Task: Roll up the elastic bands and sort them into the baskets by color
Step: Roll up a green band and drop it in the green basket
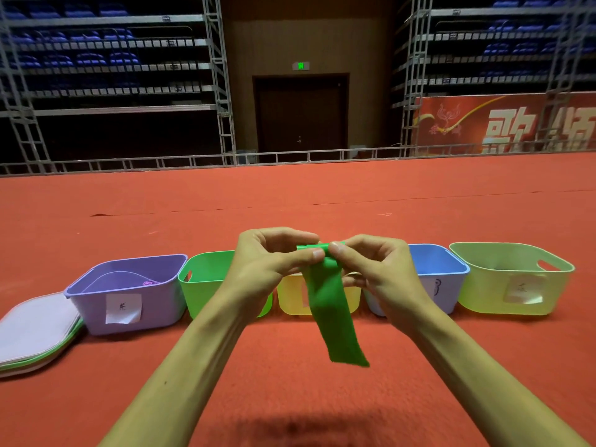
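Note:
A green elastic band (332, 314) hangs in the air, its top end partly rolled between my two hands. My left hand (271, 262) pinches the roll from the left and my right hand (374, 269) pinches it from the right, thumbs meeting at the roll. Behind my hands a row of baskets stands on the red carpet: purple (129, 295), green (203, 279), yellow (290, 298), blue (438, 272) and light green (512, 279). A small rolled purple band (149, 283) lies inside the purple basket. My hands hide most of the yellow basket.
A stack of flat lids (35, 330) lies at the far left beside the purple basket. Paper labels are stuck on the baskets' fronts. Red carpet stretches in front of and behind the row. A metal rail and scaffolding stand far back.

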{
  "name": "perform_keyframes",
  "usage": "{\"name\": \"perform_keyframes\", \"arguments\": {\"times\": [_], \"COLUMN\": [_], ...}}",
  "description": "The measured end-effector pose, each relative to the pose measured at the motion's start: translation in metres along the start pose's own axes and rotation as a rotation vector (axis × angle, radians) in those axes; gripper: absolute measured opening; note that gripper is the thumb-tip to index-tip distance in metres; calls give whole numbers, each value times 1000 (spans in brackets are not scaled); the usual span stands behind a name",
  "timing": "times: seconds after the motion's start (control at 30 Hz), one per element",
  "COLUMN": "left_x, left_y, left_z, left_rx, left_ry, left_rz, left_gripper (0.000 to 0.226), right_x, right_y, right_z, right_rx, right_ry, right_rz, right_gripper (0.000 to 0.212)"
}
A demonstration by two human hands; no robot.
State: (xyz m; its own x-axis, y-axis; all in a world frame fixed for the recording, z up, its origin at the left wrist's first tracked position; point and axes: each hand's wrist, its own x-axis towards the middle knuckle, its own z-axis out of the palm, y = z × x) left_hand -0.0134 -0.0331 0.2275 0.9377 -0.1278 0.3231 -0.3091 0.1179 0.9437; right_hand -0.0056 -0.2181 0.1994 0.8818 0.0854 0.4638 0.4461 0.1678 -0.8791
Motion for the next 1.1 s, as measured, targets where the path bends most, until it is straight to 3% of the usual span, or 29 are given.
{"name": "perform_keyframes", "arguments": {"times": [0.1,0.23,0.47,0.57,0.67,0.93,1.1], "left_x": [0,0,0,0,1,-1,-1], "left_y": [-1,0,-1,-2,-5,0,-2], "left_z": [0,-1,2,3,2,0,0], "left_rx": [-14,2,-10,-2,4,-3,-19], "left_ry": [-40,-123,-63,-56,-44,-141,-92], "left_rz": [-27,-119,-48,-27,-17,-134,-77], "left_gripper": [41,37,36,36,36,38,34], "right_x": [-1,0,0,1,-1,-3,-4], "right_y": [-1,-1,-2,-1,0,4,6], "right_z": [-1,-4,-7,-5,-3,-6,-8], "right_rx": [40,62,115,88,6,95,94], "right_ry": [-24,-43,-77,-52,-6,-9,-38], "right_rz": [-11,-26,17,48,4,-54,-63], "right_gripper": [18,21,18,34,28,28,24]}}
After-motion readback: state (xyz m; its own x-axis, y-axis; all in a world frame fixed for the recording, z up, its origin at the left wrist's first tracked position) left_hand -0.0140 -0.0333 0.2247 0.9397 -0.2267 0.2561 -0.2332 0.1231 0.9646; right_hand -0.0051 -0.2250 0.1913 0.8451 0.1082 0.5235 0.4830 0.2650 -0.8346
